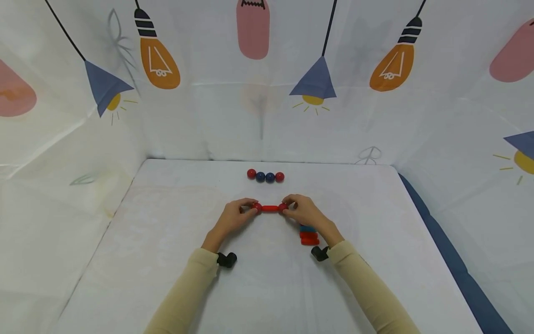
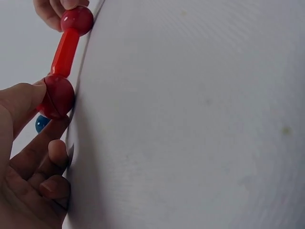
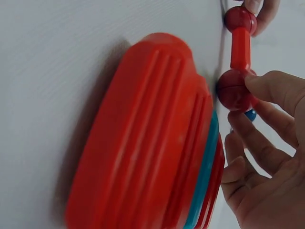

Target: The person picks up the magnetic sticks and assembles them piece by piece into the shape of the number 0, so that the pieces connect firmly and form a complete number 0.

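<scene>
A red rod (image 1: 270, 208) lies crosswise between two dark red balls, one at each end. My left hand (image 1: 236, 215) pinches the left ball (image 2: 58, 97) between thumb and fingers. With thumb and fingertips, my right hand (image 1: 306, 213) pinches the right ball (image 3: 236, 89). The rod's ends meet both balls, and the joined piece is level, close over the white table. In the left wrist view the remaining fingers of the left hand (image 2: 35, 157) are loosely bent below the ball.
Beyond the hands, a row of red and dark blue balls (image 1: 265, 177) lies on the white table (image 1: 179, 278). Several red and blue rods (image 1: 309, 235) lie side by side under the right forearm. A printed cloth (image 1: 267, 120) hangs behind the table's far edge.
</scene>
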Available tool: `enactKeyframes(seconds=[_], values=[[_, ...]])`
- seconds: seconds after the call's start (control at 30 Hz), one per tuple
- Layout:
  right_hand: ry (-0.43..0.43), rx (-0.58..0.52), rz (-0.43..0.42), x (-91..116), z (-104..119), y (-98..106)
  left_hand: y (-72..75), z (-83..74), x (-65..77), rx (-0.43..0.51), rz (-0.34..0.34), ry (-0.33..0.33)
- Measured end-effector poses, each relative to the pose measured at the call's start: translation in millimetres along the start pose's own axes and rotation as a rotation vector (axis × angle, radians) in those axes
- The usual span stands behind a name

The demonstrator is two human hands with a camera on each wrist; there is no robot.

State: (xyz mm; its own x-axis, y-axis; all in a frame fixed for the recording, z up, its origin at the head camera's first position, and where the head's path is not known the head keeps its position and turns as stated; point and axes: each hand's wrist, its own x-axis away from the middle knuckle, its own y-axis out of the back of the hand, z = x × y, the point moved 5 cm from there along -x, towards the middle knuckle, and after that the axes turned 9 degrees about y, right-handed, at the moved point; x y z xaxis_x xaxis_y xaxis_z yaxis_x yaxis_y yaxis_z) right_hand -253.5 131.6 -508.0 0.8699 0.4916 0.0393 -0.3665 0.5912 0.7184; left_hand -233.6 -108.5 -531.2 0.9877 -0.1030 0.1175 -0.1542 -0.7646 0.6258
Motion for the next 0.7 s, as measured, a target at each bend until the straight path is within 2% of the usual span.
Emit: enactKeyframes(seconds=[0.17, 0.37, 0.7], values=[[-0.003, 0.006, -0.045, 9.2, -8.2, 4.4, 1.2, -0.3, 0.0, 0.033, -0.002, -0.016], [-0.013, -0.024, -0.097, 26.1, -22.4, 17.0, 1.1, 2.4, -0.3, 0.082, 0.012, 0.014], [0.001, 0.005, -0.121, 52.7, -46.5, 34.5, 1.7, 3.1, -0.1, 0.110, 0.010, 0.020]])
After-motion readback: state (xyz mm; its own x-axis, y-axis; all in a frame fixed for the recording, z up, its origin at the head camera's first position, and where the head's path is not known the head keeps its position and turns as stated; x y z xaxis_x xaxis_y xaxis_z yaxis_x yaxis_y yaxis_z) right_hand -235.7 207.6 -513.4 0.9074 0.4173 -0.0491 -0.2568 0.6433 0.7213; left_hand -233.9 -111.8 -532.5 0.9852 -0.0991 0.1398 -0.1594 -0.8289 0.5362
